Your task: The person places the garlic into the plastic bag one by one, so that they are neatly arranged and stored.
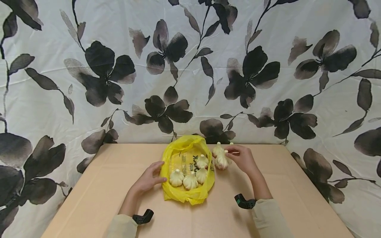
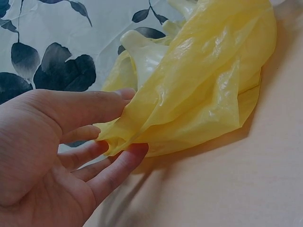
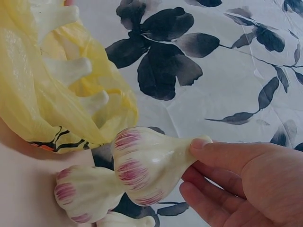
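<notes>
Here we are: my right fingers [image 3: 199, 201] have a firm pinch on the neck of a cream-white, purple-streaked bulb of garlic [image 3: 147, 165], just right of the crinkled yellow plastic bag [image 1: 186, 196]. And over on the bag's far side, my left fingers [image 2: 120, 168] are partly spread, lightly nipping its rim. What counts now, I judge: the bag's wide mouth lies immediately left of the bulb, whose long axis runs from my pinch down to its streaked base, so the right hand is by far the nearer. Looking from the head, I get four cream-white garlic bulbs [image 1: 190, 181] inside the bag; the left wrist hides most of them but shows the rim's fold in my grip. Only the right wrist reveals those purple streaks clearly! Whether the bulb's base touches the pale tan table [image 1: 291, 185], I cannot tell.
</notes>
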A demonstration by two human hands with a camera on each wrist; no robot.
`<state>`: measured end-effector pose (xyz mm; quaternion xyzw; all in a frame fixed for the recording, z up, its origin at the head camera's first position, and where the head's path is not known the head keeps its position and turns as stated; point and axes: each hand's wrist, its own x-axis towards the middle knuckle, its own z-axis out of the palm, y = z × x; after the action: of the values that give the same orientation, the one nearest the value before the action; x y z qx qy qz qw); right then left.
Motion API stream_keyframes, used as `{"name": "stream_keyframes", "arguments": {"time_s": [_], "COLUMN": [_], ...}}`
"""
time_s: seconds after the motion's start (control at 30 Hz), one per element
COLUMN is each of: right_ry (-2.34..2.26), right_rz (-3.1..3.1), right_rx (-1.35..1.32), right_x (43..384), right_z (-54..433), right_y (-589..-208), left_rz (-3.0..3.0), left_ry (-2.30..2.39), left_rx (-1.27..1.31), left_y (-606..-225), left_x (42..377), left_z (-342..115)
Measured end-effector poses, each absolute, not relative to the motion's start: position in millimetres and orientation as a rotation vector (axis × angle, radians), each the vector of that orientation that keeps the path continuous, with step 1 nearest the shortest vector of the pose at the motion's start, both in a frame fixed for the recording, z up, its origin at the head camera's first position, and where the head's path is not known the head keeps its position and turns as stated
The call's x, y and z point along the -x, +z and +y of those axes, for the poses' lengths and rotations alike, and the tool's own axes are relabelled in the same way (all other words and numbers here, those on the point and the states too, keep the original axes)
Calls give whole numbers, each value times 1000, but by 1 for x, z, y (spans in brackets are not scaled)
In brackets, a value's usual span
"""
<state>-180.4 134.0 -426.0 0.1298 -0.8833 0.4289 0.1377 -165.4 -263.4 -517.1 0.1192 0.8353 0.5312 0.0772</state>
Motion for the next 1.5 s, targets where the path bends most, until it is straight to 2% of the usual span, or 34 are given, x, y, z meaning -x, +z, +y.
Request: {"name": "stream_keyframes", "arguments": {"time_s": [0.77, 1.5], "right_ry": [1264, 1274], "right_rz": [-2558, -2571], "right_rx": [-448, -515], "right_x": [195, 226], "right_z": [124, 118], "right_y": [-426, -426], "left_rz": [2515, 2563], "left_ry": [1590, 1580], "left_rx": [-337, -327], "left_y": [-516, -517], "left_x": [165, 173], "left_z": [-259, -252]}}
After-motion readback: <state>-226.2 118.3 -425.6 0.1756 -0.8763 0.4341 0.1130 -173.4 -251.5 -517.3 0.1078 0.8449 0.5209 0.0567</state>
